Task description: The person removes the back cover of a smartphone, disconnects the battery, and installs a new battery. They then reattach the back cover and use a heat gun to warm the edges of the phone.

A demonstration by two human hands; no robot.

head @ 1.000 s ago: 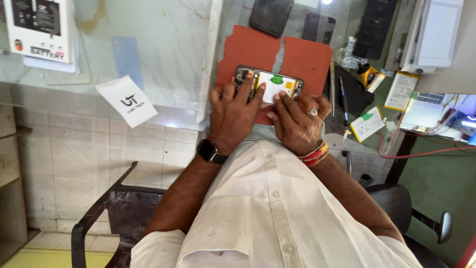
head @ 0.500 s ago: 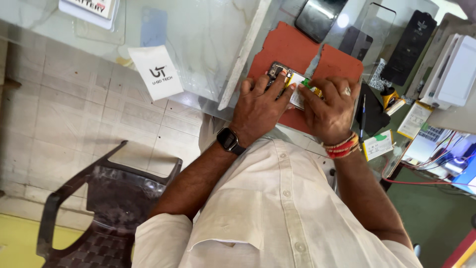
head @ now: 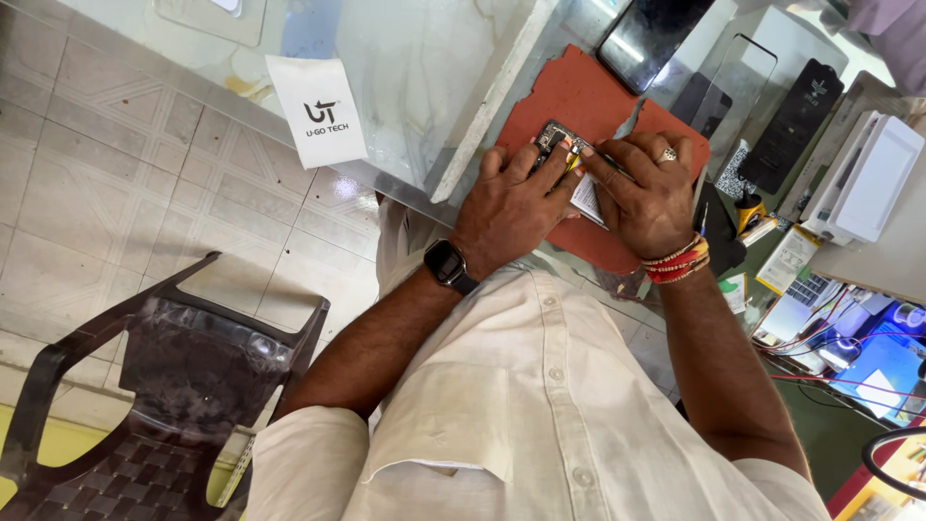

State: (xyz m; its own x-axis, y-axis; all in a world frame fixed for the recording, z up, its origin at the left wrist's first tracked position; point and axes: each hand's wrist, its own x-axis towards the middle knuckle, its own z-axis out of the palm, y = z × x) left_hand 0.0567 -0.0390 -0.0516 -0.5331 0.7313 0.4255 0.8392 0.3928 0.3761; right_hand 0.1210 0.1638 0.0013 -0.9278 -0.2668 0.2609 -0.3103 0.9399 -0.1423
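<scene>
An opened phone (head: 569,164) with its back cover off lies on a red-brown mat (head: 569,92) on the counter. My left hand (head: 511,207), with a black watch on the wrist, rests over the phone's left side, fingers on its edge. My right hand (head: 646,198), with a ring and red thread bands at the wrist, presses on the phone's right side, and a thin dark tool pokes out between its fingers. Both hands hide most of the phone; only its upper end and a white part show.
A dark phone (head: 656,34) and a clear screen protector (head: 738,82) lie beyond the mat. White boxes (head: 873,178), small bottles, cables and lit devices (head: 868,357) crowd the right. A white card (head: 318,111) hangs on the glass counter front. A dark plastic chair (head: 164,386) stands lower left.
The view has swung and tilted, so the mat and phone sit further right and higher. Both hands stay on the phone, with fingers drawn closer together over its upper end.
</scene>
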